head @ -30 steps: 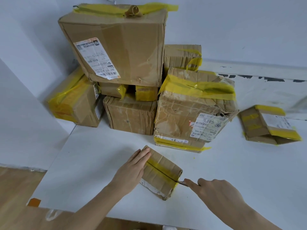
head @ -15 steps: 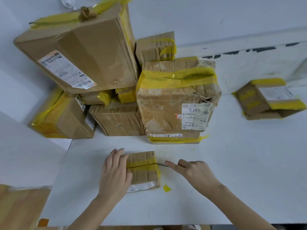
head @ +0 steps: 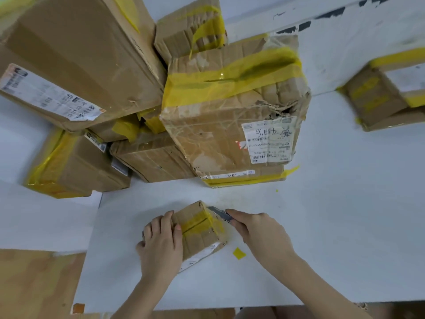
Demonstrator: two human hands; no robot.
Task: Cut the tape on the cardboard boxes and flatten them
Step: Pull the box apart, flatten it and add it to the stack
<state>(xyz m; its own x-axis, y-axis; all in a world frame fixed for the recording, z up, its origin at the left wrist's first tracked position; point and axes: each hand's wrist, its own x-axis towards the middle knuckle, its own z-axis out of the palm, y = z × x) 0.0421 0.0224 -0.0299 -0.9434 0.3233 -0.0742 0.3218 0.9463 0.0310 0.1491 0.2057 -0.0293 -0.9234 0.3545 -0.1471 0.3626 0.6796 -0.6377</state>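
Note:
A small cardboard box (head: 200, 236) with yellow tape across its top lies near the front of the white table (head: 322, 238). A dark slit runs along the tape's middle. My left hand (head: 161, 242) holds the box's left end, fingers curled over its top edge. My right hand (head: 257, 229) grips a utility knife (head: 219, 212), whose blade meets the box's far right corner at the taped edge.
A pile of taped cardboard boxes (head: 230, 107) stands behind the small one, the largest (head: 76, 56) leaning on top at left. Another box (head: 386, 95) lies at the far right. A yellow tape scrap (head: 239, 253) sits by my right wrist. Wooden floor (head: 34, 284) shows at lower left.
The small box has turned on the table. The knife left the slit along the top tape and now sits at the box's right end. The camera has tilted further down.

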